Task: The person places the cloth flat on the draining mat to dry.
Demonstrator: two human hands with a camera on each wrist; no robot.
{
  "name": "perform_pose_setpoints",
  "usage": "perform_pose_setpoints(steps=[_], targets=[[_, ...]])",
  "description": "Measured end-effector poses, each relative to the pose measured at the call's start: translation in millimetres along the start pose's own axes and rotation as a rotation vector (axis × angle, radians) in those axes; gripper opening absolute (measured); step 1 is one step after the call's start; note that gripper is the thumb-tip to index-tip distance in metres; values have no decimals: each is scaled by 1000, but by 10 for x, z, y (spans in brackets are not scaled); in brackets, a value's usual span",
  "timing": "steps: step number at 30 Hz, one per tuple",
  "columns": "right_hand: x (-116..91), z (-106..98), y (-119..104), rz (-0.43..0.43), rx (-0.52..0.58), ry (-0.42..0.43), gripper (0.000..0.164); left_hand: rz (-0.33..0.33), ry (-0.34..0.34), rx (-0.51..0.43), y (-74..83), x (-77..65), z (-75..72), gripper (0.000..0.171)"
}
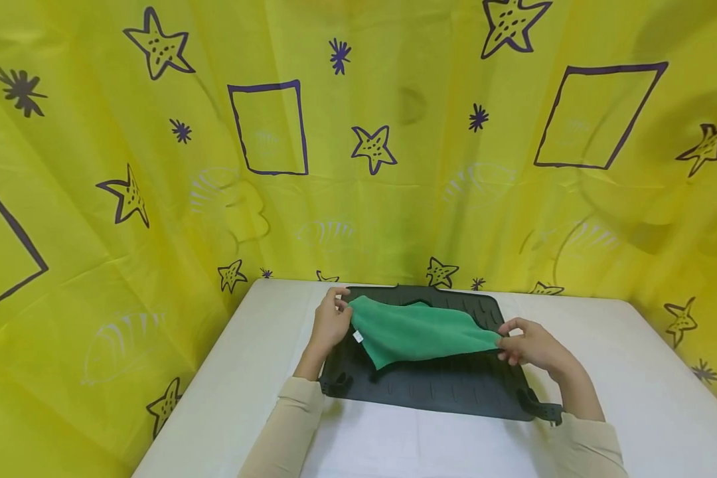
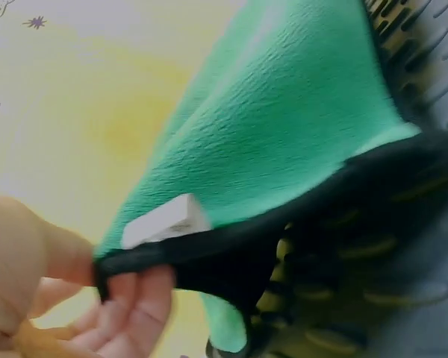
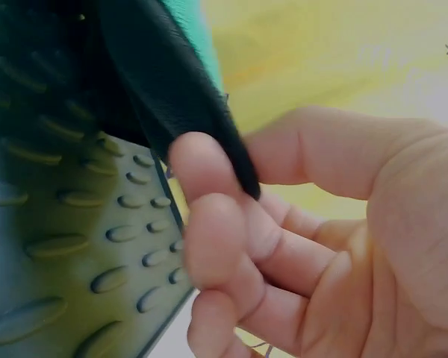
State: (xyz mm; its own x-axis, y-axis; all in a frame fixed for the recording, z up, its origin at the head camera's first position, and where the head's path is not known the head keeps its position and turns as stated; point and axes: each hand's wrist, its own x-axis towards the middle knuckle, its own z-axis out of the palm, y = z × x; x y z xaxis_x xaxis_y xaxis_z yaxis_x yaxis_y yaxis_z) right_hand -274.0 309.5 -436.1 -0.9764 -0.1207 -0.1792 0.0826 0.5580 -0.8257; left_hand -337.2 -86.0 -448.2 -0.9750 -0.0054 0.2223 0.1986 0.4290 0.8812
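Observation:
A green cloth (image 1: 421, 332) with a dark underside and edge is stretched between both hands above a dark ridged mat (image 1: 430, 392). My left hand (image 1: 332, 322) pinches its left corner, close to a small white tag (image 2: 166, 221). At the opposite corner my right hand (image 1: 532, 344) pinches the cloth between thumb and fingers. In the right wrist view the cloth's black side (image 3: 164, 82) faces the camera, and its tip sits between thumb and fingertips. The cloth's lower left part hangs down in a point, and it hides the middle of the mat.
The mat lies on a white table (image 1: 263, 338), with raised oval bumps (image 3: 56, 246) on its surface. Behind and at the sides hangs a yellow curtain (image 1: 406, 212) printed with stars and squares. Dark straps (image 1: 540, 406) are worn on the wrists.

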Motion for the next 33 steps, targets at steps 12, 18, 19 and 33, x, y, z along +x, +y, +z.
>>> perform_pose_setpoints(steps=[12,18,19,33], targets=[[69,154,39,18,-102,-13,29,-89,-268,157,-117,-4,-109,45],[170,246,72,3,-176,48,30,-140,-485,201,-126,-7,-200,82],[181,263,68,-3,-191,56,30,-144,-516,200,-124,-9,-202,89],[120,229,101,-14,-189,-5,14,-175,-428,5,-138,0,-206,88]])
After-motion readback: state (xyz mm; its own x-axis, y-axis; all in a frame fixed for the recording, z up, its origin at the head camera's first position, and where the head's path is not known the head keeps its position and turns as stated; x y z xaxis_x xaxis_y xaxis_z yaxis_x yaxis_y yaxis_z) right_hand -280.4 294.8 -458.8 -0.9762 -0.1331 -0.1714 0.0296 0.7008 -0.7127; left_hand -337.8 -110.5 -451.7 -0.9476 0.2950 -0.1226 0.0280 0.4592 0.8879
